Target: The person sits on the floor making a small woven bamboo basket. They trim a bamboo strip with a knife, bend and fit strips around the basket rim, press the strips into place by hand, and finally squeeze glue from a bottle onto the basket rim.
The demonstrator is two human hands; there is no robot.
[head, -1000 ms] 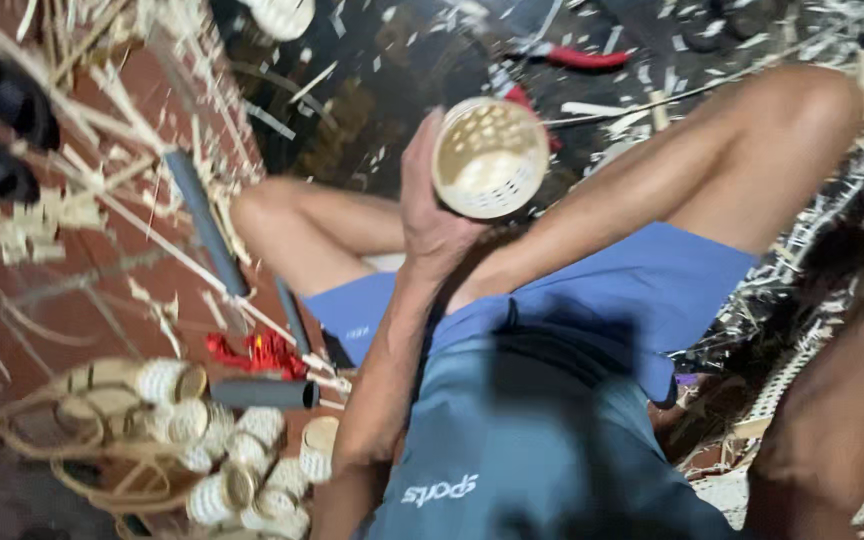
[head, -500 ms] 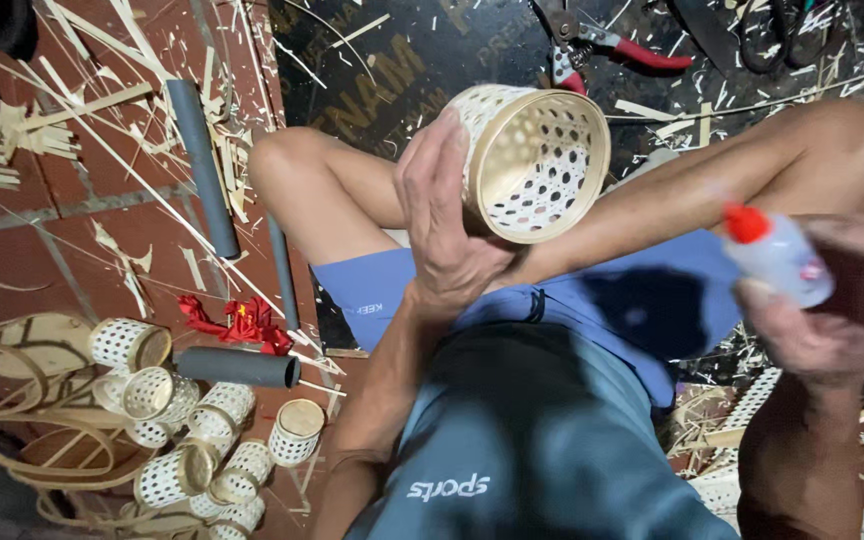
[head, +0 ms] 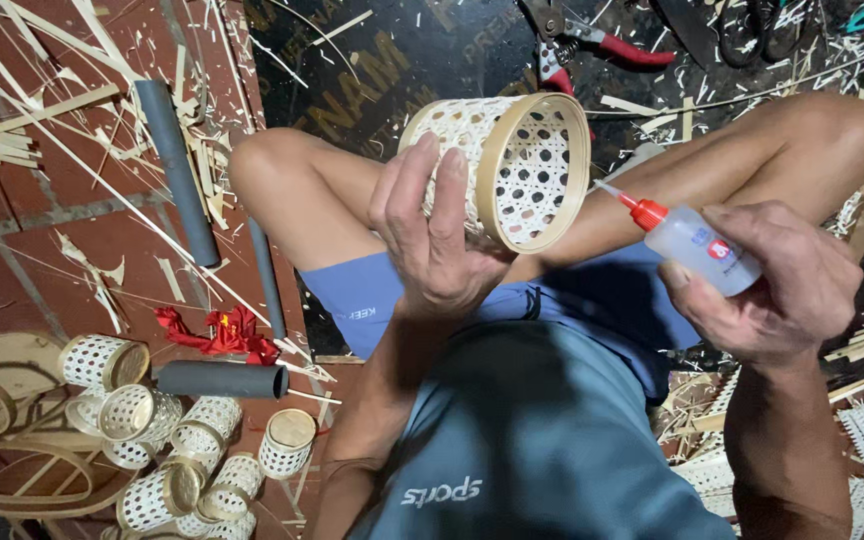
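While the person sits cross-legged on a brick floor, the left hand [head: 432,235] grips a small woven basket [head: 497,170] from outside, fingers [head: 452,200] wrapped over its side wall and its open mouth tipped toward the right. This basket is a short cylinder of pale cane: the wall is closely woven, the round base shows an open lattice of small holes, and a smooth, light bamboo hoop [head: 492,190] rims the mouth. It is held above the knees, at the centre of the view. The right hand [head: 777,285] is closed around a small translucent glue bottle [head: 697,245] with a red cap and a thin needle nozzle [head: 612,192]; the nozzle tip points at the basket's rim and sits just beside it, though contact cannot be judged. On the floor at lower left lies a heap of similar small baskets [head: 167,445], lying at various angles, next to coiled cane hoops [head: 12,420]. A dark grey tube [head: 222,380] lies near the heap, a second, longer tube [head: 177,170] farther up, and a red scrap [head: 217,335] between them. Red-handled pruning shears [head: 592,50] rest on the dark mat [head: 402,50] beyond the knees, among scattered bamboo slivers [head: 42,110].
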